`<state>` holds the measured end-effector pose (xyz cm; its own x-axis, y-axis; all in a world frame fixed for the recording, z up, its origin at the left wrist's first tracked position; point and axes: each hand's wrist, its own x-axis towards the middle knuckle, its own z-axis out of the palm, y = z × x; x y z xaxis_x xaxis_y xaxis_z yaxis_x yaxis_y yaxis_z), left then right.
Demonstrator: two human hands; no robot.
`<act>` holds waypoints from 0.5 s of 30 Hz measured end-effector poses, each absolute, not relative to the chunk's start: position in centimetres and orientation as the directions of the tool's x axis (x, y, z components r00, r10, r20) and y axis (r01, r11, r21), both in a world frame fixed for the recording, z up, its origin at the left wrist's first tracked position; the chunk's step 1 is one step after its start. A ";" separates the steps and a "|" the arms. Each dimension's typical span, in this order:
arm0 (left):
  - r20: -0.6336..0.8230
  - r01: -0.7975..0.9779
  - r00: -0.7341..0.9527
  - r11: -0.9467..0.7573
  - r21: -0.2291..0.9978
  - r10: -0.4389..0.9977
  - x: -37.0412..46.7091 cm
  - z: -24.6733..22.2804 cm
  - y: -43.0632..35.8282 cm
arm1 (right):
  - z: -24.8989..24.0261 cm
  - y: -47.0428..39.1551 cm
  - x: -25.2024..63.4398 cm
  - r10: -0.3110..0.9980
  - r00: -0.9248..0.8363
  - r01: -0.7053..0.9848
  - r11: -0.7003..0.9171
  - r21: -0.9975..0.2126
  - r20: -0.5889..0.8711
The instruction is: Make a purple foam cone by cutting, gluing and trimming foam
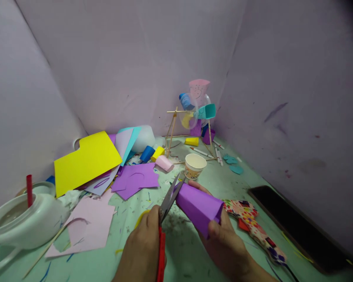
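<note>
My left hand (142,244) is closed on scissors (168,199) with red and yellow handles, their blades parted at the far left end of a purple paper cup (198,205). My right hand (228,243) grips that cup, thumb at its near open end and fingers behind and beneath it. Just beyond the blades stands a white paper cup (195,166) with a printed pattern. Purple paper (137,180) with a curved cut or line lies to the left, and cut pink paper (91,227) is nearer.
A wheel of coloured paper cups (197,111) stands on sticks at the back. Yellow card (86,160) and a white teapot (38,223) are on the left. On the right lie a flowered glue gun (255,227) and a dark phone-like slab (300,227). Small cups and markers lie behind.
</note>
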<state>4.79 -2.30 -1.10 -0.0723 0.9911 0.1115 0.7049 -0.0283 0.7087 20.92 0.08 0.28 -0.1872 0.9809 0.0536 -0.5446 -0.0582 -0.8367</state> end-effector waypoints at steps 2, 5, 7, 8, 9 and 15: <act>0.088 0.768 -0.022 -0.039 0.640 0.996 4.7 -0.9 -2.4 | 0.1 0.1 20.8 0.980 -0.190 -0.566 -0.066 -0.822 0.052; 0.072 0.810 0.008 -0.049 0.584 0.997 4.7 -0.4 -2.4 | 0.0 -0.1 20.6 0.979 -0.198 -0.584 -0.074 -0.808 0.053; 0.074 0.807 0.002 -0.045 0.589 0.997 4.6 -0.2 -2.4 | 0.0 -0.1 20.5 0.979 -0.198 -0.576 -0.074 -0.814 0.051; 0.079 0.793 0.001 -0.049 0.608 0.997 4.6 -0.2 -2.4 | 0.0 -0.1 20.5 0.980 -0.192 -0.567 -0.067 -0.821 0.052; 0.087 0.772 0.001 -0.056 0.633 0.996 4.5 -0.2 -2.3 | 0.0 -0.1 20.5 0.981 -0.185 -0.559 -0.058 -0.827 0.057; 0.082 0.624 -0.058 -0.028 0.781 0.995 4.1 -1.8 -1.4 | 0.2 -0.2 20.8 0.979 -0.199 -0.562 -0.078 -0.823 0.043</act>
<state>4.10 -1.36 -1.78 -0.0585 0.9949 0.0823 0.6243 -0.0279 0.7807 20.81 -0.20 0.17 -0.1992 0.9790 0.0430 -0.5624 -0.0783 -0.8231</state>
